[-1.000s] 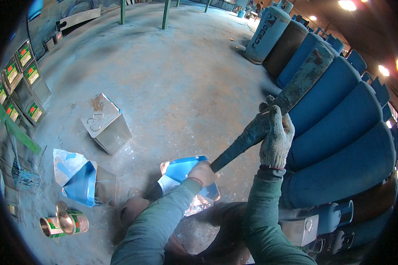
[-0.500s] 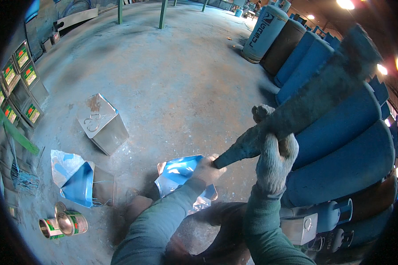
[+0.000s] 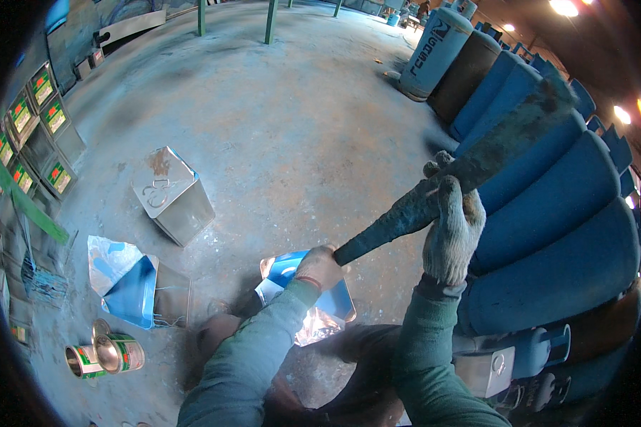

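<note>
Both my hands hold a long, dark, paint-crusted tool (image 3: 506, 146), slanted from lower left to upper right. It is shaped like a broad machete, wide at the far end and narrowing to a handle. My left hand (image 3: 319, 268) is closed round the narrow end. Around the blade's middle wraps my right hand (image 3: 451, 238), in a pale knit glove, thumb on top and fingertips showing beyond it. Below my left hand a cut-open metal tin (image 3: 343, 302) with blue paint inside lies on the floor, partly hidden by that hand and arm.
Another cut-open tin (image 3: 137, 295) with blue paint lies left, beside two small round cans (image 3: 121, 354). A square metal tin (image 3: 181, 213) rests on the floor behind. Stacked labelled tins (image 3: 57, 149) line the left side. Blue gas cylinders (image 3: 555, 263) crowd the right.
The tool's broad end has swung lower and a little toward me. Its narrow end has shifted slightly left with my left hand. Both hands keep their hold.
</note>
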The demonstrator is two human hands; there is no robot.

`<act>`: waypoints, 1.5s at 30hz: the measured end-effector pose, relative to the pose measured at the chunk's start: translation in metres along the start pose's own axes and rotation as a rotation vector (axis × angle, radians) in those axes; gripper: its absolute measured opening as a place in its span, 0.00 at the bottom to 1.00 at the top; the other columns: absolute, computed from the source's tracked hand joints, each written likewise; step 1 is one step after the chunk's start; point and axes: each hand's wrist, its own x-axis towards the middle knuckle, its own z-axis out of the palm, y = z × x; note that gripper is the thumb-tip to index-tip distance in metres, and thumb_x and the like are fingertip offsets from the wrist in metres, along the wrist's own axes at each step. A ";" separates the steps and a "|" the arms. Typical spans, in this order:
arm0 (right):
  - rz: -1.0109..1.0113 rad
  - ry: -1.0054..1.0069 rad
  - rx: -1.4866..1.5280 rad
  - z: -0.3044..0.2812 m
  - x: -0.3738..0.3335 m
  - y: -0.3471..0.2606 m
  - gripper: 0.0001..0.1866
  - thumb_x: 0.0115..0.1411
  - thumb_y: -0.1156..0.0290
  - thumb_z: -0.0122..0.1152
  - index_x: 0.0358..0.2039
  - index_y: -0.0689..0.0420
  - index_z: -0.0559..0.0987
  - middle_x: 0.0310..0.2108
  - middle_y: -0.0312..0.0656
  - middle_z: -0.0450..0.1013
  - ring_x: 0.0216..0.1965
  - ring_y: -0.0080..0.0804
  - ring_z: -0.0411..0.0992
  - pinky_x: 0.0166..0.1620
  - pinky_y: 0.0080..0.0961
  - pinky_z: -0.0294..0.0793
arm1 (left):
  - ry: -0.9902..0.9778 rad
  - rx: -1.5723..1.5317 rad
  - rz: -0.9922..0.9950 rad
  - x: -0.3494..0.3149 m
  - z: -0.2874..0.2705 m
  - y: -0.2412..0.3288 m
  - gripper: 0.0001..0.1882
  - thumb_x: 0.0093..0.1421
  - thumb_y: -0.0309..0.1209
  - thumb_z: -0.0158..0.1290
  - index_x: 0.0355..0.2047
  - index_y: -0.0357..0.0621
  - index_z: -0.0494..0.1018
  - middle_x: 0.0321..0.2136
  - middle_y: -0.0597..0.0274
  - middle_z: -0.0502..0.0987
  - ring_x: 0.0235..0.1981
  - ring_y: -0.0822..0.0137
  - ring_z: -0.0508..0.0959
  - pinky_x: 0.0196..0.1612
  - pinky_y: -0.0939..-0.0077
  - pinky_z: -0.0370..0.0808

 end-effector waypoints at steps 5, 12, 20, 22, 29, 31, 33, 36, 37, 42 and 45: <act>-0.126 -0.071 -0.012 0.001 -0.018 -0.020 0.19 0.67 0.74 0.55 0.56 0.69 0.78 0.51 0.52 0.80 0.51 0.37 0.79 0.55 0.32 0.77 | 0.127 -0.262 0.191 0.009 0.002 0.013 0.24 0.54 0.39 0.67 0.49 0.43 0.78 0.39 0.46 0.84 0.47 0.53 0.84 0.50 0.64 0.78; -0.094 -0.083 -0.016 0.005 -0.014 -0.017 0.20 0.65 0.73 0.57 0.56 0.68 0.78 0.48 0.49 0.81 0.42 0.29 0.78 0.44 0.27 0.79 | -0.046 -0.341 0.129 -0.004 0.032 0.030 0.20 0.56 0.39 0.66 0.46 0.42 0.78 0.39 0.47 0.83 0.44 0.49 0.84 0.48 0.58 0.77; 0.095 0.017 0.034 0.010 0.008 0.011 0.19 0.73 0.65 0.58 0.57 0.63 0.78 0.46 0.44 0.81 0.44 0.28 0.76 0.49 0.29 0.75 | -0.206 -0.068 -0.055 -0.024 0.025 0.012 0.25 0.57 0.45 0.67 0.48 0.40 0.80 0.42 0.43 0.83 0.48 0.48 0.83 0.53 0.60 0.77; 0.115 0.044 0.089 0.014 0.007 0.012 0.19 0.72 0.67 0.57 0.57 0.65 0.78 0.42 0.43 0.81 0.35 0.21 0.73 0.40 0.21 0.73 | -0.139 -0.016 -0.004 -0.020 0.017 0.006 0.23 0.57 0.43 0.67 0.46 0.40 0.80 0.42 0.44 0.84 0.49 0.47 0.83 0.53 0.59 0.77; -0.056 -0.030 0.101 0.013 -0.014 -0.007 0.21 0.73 0.61 0.58 0.58 0.64 0.78 0.49 0.50 0.80 0.50 0.38 0.77 0.55 0.36 0.76 | 0.143 -0.062 0.113 0.003 -0.001 0.004 0.17 0.55 0.36 0.68 0.43 0.47 0.80 0.39 0.47 0.83 0.46 0.48 0.83 0.50 0.58 0.78; -0.149 -0.102 0.074 0.010 -0.019 -0.014 0.21 0.73 0.61 0.58 0.57 0.64 0.78 0.50 0.50 0.80 0.51 0.38 0.77 0.57 0.38 0.74 | 0.187 -0.178 0.174 0.008 0.003 0.007 0.20 0.54 0.38 0.65 0.46 0.45 0.79 0.41 0.46 0.83 0.46 0.49 0.83 0.50 0.60 0.79; -0.160 -0.129 0.011 0.008 -0.027 -0.021 0.20 0.73 0.63 0.58 0.57 0.64 0.79 0.52 0.49 0.79 0.52 0.38 0.77 0.59 0.37 0.72 | 0.170 -0.276 0.216 0.012 0.010 0.011 0.22 0.54 0.38 0.64 0.48 0.44 0.79 0.41 0.46 0.84 0.46 0.50 0.84 0.49 0.62 0.79; -0.208 -0.178 -0.098 0.004 -0.027 -0.026 0.19 0.72 0.66 0.57 0.57 0.65 0.79 0.51 0.48 0.80 0.50 0.36 0.77 0.56 0.34 0.73 | 0.073 -0.348 0.209 0.010 0.028 0.019 0.23 0.54 0.38 0.64 0.49 0.42 0.78 0.40 0.47 0.84 0.44 0.52 0.85 0.48 0.63 0.79; -0.171 -0.160 -0.079 0.002 -0.026 -0.026 0.19 0.71 0.68 0.56 0.57 0.65 0.79 0.50 0.48 0.80 0.48 0.34 0.77 0.53 0.32 0.74 | 0.064 -0.347 0.191 0.008 0.036 0.022 0.24 0.54 0.38 0.64 0.49 0.42 0.78 0.40 0.48 0.84 0.44 0.52 0.85 0.48 0.63 0.79; -0.024 0.020 -0.085 -0.008 0.000 -0.009 0.16 0.69 0.69 0.57 0.52 0.65 0.80 0.35 0.39 0.79 0.33 0.21 0.74 0.34 0.21 0.74 | -0.095 -0.254 0.079 -0.009 0.059 0.028 0.27 0.56 0.43 0.65 0.51 0.39 0.77 0.42 0.43 0.84 0.45 0.48 0.85 0.50 0.59 0.80; 0.033 0.037 -0.034 -0.012 0.010 0.003 0.17 0.72 0.62 0.60 0.51 0.62 0.81 0.35 0.36 0.77 0.33 0.19 0.72 0.35 0.18 0.71 | -0.130 -0.047 0.044 -0.017 0.058 0.021 0.28 0.57 0.46 0.64 0.51 0.39 0.78 0.42 0.42 0.83 0.46 0.46 0.84 0.52 0.57 0.79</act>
